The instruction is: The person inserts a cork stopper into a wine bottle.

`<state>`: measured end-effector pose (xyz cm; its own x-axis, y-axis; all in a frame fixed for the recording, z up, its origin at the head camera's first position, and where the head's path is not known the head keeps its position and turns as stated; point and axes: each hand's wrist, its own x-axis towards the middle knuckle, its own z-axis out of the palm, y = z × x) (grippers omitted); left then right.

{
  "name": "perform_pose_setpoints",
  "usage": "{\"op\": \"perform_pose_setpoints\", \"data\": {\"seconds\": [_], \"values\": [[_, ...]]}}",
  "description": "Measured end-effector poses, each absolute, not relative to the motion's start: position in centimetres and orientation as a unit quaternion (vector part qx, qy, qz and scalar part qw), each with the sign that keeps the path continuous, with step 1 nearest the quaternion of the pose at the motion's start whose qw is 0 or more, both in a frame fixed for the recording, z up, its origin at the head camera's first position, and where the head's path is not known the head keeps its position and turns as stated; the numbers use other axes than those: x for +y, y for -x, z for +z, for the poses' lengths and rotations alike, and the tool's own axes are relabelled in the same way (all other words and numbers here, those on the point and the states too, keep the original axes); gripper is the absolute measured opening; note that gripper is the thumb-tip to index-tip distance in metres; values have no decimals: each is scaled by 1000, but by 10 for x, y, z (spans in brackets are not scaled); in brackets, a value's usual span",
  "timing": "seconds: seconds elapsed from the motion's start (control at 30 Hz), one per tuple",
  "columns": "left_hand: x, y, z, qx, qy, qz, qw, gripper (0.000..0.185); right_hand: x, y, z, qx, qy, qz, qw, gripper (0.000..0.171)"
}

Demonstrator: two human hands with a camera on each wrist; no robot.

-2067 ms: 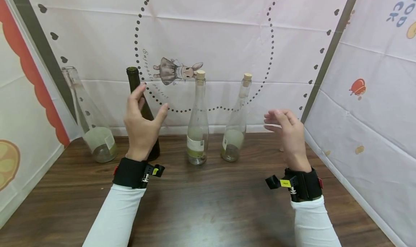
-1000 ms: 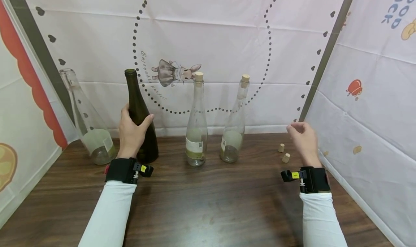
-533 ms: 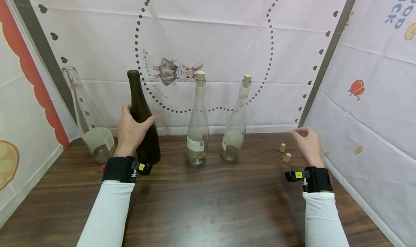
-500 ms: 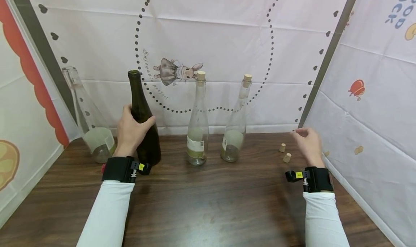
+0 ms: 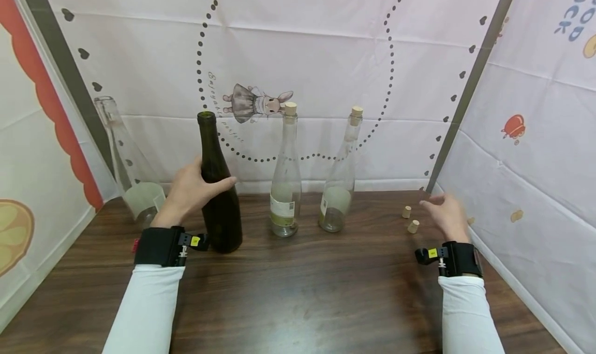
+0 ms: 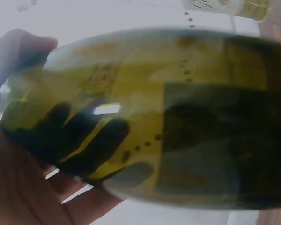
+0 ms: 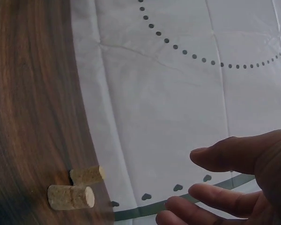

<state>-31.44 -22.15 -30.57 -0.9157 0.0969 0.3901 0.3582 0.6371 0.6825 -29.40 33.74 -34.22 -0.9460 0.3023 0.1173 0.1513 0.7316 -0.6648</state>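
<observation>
My left hand (image 5: 192,189) grips the dark green bottle (image 5: 219,198) round its shoulder; the bottle stands upright and uncorked on the wooden table (image 5: 298,292). The left wrist view shows the green glass (image 6: 178,117) filling the frame, with my fingers (image 6: 61,136) curled behind it. My right hand (image 5: 444,213) hovers with relaxed fingers just right of two loose corks (image 5: 410,219) near the back right corner. In the right wrist view both corks (image 7: 77,187) lie on the wood and my fingers (image 7: 215,178) hold nothing.
Two clear bottles with corks in their necks (image 5: 285,188) (image 5: 339,188) stand mid-table. An uncorked clear bottle (image 5: 130,173) stands at the far left. Printed fabric walls (image 5: 298,59) enclose the table at the back and both sides.
My left hand closed round the green bottle, then drew it nearer and to the right. My right hand moved right and down toward the two corks.
</observation>
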Motion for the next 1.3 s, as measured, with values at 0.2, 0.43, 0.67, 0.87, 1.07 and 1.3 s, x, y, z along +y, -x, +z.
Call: {"op": "perform_pose_setpoints", "data": {"seconds": [0.2,0.43,0.67,0.87,1.07,1.3], "values": [[-215,302,-293,-904,156,-390,82,63,341,295,-352,-935,137,319,81,56],[-202,294,-288,-901,200,-380,65,59,342,296,-358,-929,149,335,60,57],[-187,291,-293,-887,232,-392,70,53,343,297,-362,-931,142,332,58,57],[-171,286,-292,-872,275,-397,80,46,342,298,-363,-933,134,329,58,57],[-152,278,-291,-852,323,-406,76,40,341,300,-362,-937,128,320,52,58],[-131,270,-291,-833,369,-403,88,41,338,301,-362,-937,123,324,37,59]]}}
